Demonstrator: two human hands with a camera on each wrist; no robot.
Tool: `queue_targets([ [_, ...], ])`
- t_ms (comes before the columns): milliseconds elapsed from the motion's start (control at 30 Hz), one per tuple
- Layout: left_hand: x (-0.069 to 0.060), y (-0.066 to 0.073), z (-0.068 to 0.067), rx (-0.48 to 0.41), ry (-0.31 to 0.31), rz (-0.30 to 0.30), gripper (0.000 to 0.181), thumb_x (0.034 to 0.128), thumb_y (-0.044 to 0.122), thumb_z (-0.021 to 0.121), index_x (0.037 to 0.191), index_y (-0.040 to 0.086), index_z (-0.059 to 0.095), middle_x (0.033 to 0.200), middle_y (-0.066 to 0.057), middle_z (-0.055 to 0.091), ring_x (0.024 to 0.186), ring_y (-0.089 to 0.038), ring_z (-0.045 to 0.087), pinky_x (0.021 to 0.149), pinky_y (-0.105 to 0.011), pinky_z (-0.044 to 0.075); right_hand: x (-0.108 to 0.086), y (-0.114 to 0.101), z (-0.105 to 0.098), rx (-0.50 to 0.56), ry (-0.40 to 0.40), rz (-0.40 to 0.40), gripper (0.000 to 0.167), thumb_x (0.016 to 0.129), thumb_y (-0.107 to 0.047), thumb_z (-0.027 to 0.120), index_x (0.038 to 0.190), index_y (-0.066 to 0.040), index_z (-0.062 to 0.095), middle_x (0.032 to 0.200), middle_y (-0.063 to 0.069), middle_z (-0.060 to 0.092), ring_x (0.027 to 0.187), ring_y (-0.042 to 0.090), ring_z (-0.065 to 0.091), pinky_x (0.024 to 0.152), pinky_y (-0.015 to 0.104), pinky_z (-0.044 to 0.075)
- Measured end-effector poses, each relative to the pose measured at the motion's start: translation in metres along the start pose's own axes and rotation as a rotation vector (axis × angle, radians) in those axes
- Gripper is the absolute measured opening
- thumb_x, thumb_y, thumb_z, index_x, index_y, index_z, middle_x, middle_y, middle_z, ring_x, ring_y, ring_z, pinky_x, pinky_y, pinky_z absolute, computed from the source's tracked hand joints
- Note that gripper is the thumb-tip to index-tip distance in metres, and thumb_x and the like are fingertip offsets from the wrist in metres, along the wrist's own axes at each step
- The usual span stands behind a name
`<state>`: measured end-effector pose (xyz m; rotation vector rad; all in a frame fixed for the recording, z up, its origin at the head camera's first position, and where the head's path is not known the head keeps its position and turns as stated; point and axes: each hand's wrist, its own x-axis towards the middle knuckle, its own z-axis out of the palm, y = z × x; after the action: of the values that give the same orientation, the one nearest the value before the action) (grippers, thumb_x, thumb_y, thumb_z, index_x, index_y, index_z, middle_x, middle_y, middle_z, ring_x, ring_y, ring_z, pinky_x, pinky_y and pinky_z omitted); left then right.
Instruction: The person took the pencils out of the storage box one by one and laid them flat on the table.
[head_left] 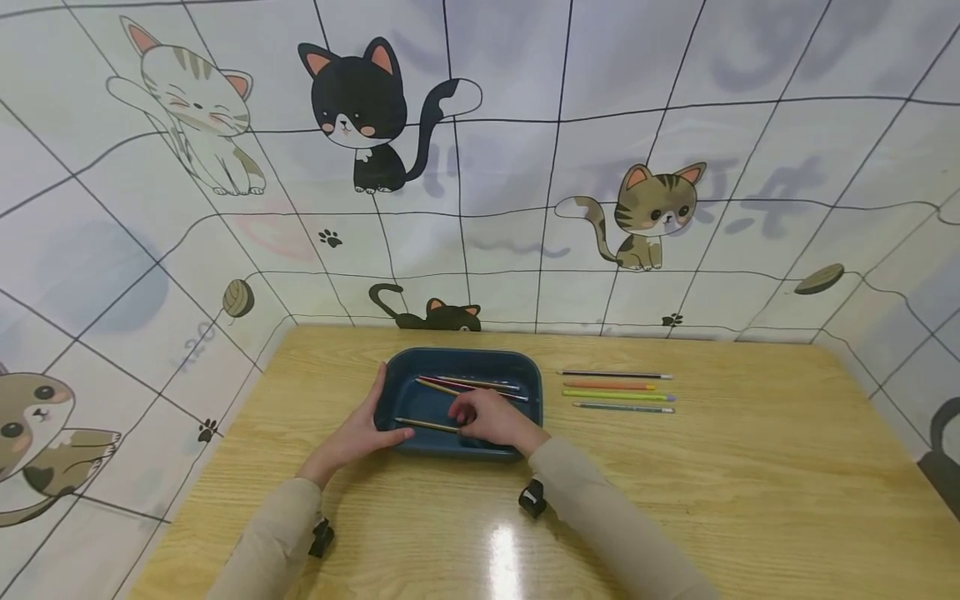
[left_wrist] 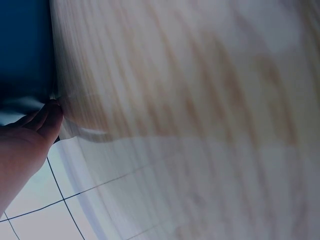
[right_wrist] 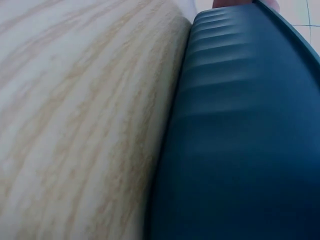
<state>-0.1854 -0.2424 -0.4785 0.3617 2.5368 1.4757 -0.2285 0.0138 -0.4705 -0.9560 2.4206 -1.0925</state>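
Observation:
A dark blue rectangular tray (head_left: 457, 452) stands on the wooden table. My left hand (head_left: 360, 433) holds its near left corner, fingers along the outer left wall and thumb over the front rim. The left wrist view shows these fingers (left_wrist: 49, 120) against the wall. My right hand (head_left: 491, 419) reaches inside with curled fingers, pinching one end of a gold-coloured pencil (head_left: 423, 424); the fingertips are partly hidden. Several other pencils lie toward the tray's back, among them a dark red pencil (head_left: 438, 383). In the right wrist view the tray's outer wall (right_wrist: 240, 130) hides the right hand.
To the tray's right, several pencils lie in a row: a black pencil (head_left: 615, 374), an orange pencil (head_left: 609, 385), a yellow-green pencil (head_left: 617, 395) and a grey-blue pencil (head_left: 624, 407). A cat-printed cloth (head_left: 510, 242) hangs behind the wooden table (head_left: 750, 467).

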Motion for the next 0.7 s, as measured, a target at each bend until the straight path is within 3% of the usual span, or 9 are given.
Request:
queue_targets([
  [100, -0.001, 0.001, 0.0, 0.0, -0.001, 0.0, 0.116, 0.0805, 0.023, 0.08, 0.155, 0.01, -0.009, 0.159, -0.018, -0.007, 0.143, -0.04, 0.001, 0.111, -0.058, 0.01, 0.0, -0.001, 0.001, -0.059, -0.01, -0.008, 0.027, 0.078, 0.004, 0.075, 0.104, 0.0, 0.068, 0.086, 0.005, 0.064, 0.081, 0.018, 0.059, 0.074, 0.032, 0.049],
  [233, -0.005, 0.018, -0.002, -0.011, -0.009, -0.011, 0.114, 0.0809, 0.017, 0.078, 0.154, 0.007, -0.008, 0.158, -0.022, -0.007, 0.142, -0.043, 0.002, 0.11, -0.06, 0.01, 0.0, -0.002, 0.003, -0.142, -0.021, 0.001, 0.034, 0.078, 0.003, 0.077, 0.11, -0.001, 0.066, 0.085, 0.004, 0.063, 0.081, 0.018, 0.06, 0.075, 0.034, 0.049],
  [300, -0.005, 0.019, -0.002, -0.008, -0.01, -0.018, 0.113, 0.0812, 0.014, 0.077, 0.153, 0.005, -0.009, 0.158, -0.024, -0.007, 0.142, -0.045, 0.001, 0.109, -0.061, 0.009, 0.0, -0.002, 0.003, -0.161, -0.017, 0.01, 0.035, 0.078, 0.003, 0.077, 0.11, -0.002, 0.066, 0.084, 0.003, 0.063, 0.08, 0.018, 0.059, 0.074, 0.033, 0.05],
  [467, -0.001, 0.004, 0.0, 0.022, -0.005, -0.029, 0.113, 0.0825, 0.015, 0.077, 0.154, 0.011, -0.01, 0.159, -0.019, -0.008, 0.143, -0.042, 0.001, 0.11, -0.06, 0.011, -0.001, -0.002, 0.002, -0.124, -0.006, 0.048, 0.033, 0.078, 0.006, 0.074, 0.109, -0.003, 0.066, 0.08, 0.0, 0.061, 0.076, 0.015, 0.058, 0.071, 0.032, 0.049],
  [700, -0.007, 0.026, -0.002, -0.018, -0.018, -0.032, 0.111, 0.0823, 0.013, 0.076, 0.153, 0.005, -0.009, 0.157, -0.024, -0.007, 0.142, -0.044, 0.0, 0.11, -0.06, 0.009, -0.002, -0.001, 0.001, -0.032, 0.018, 0.062, 0.032, 0.079, 0.008, 0.07, 0.11, -0.001, 0.065, 0.079, 0.0, 0.062, 0.072, 0.012, 0.058, 0.068, 0.029, 0.048],
])
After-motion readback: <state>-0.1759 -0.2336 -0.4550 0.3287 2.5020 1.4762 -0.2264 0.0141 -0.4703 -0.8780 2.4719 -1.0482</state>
